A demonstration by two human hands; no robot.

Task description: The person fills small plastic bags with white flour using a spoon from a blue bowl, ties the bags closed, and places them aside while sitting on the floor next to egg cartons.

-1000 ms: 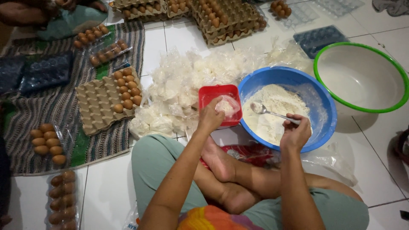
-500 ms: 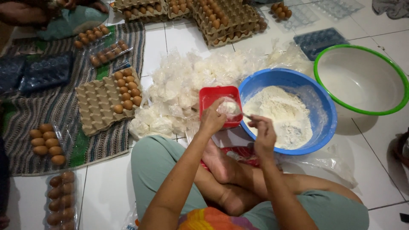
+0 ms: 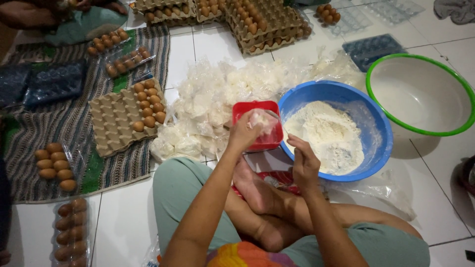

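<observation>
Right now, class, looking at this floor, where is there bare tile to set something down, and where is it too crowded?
Bare tile lies between the striped mat and the pile of filled plastic bags, and right of the blue flour bowl, below the green-rimmed bowl. It is crowded where the left hand holds a bag in the red container beside the right hand.

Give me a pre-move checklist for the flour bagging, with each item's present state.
1. Left hand holds the clear bag over the red container: ok.
2. Bag mouth open: cannot tell.
3. Right hand holds the spoon near the bag: ok.
4. Spoon loaded with flour: cannot tell.
5. Blue bowl holds flour within reach: ok.
6. Filled bags piled clear of the bowl: ok.
</observation>
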